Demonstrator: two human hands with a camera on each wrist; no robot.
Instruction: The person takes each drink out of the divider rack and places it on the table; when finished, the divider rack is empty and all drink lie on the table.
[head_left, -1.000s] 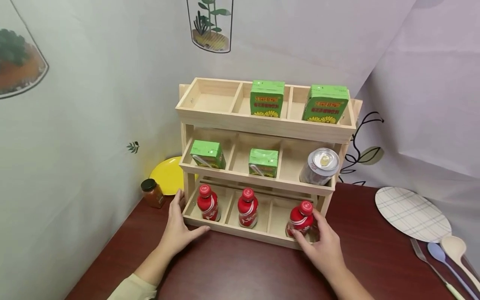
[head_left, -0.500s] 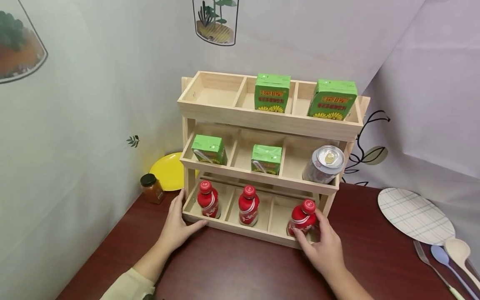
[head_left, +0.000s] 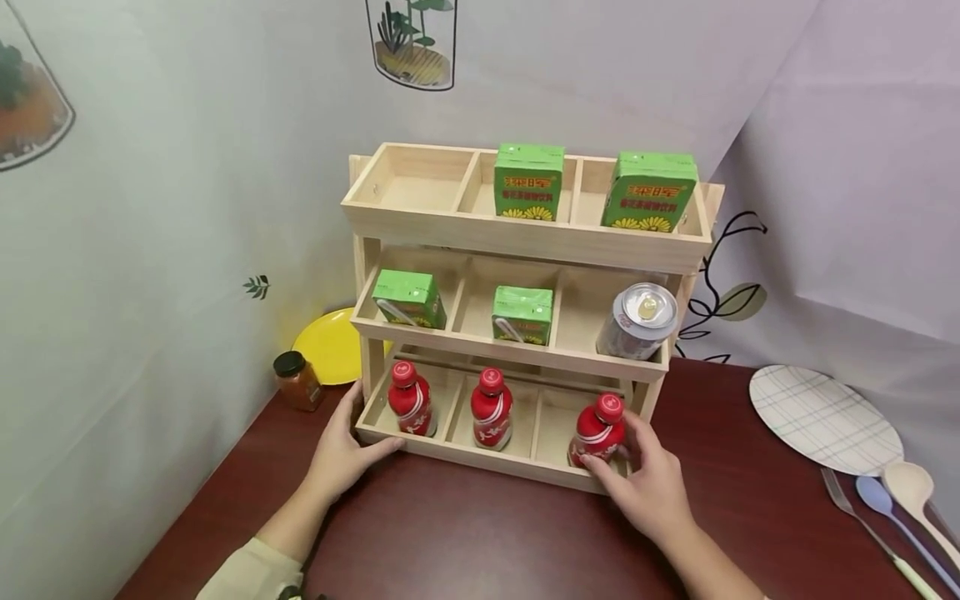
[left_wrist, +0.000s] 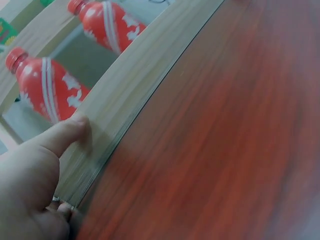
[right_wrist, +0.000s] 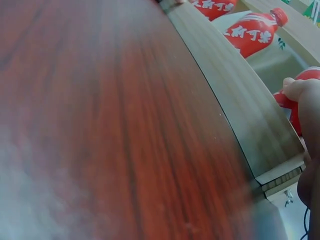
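A three-tier wooden shelf rack [head_left: 525, 239] stands on the table, with a red-capped bottle in each bottom compartment. My right hand [head_left: 654, 490] holds the right red bottle [head_left: 597, 432], thumb at its front and fingers round its right side. In the right wrist view the thumb lies against this bottle, which the hand partly covers. At the bottom tier's front left corner, my left hand [head_left: 339, 454] grips the rack, its thumb [left_wrist: 67, 134] pressed on the front board and its fingers along the side. The left bottle [head_left: 412, 402] and middle bottle [head_left: 492, 411] stand upright.
Green drink cartons [head_left: 528, 183] stand on the upper two tiers, with a silver can [head_left: 637, 322] at middle right. A spice jar [head_left: 297, 381] and yellow plate [head_left: 330, 346] lie left. To the right are a checked plate [head_left: 825, 419], fork [head_left: 862, 521] and spoons [head_left: 911, 492].
The head view has shifted slightly. Both hands keep their places on the rack and the right bottle, and the other items stay where they were.
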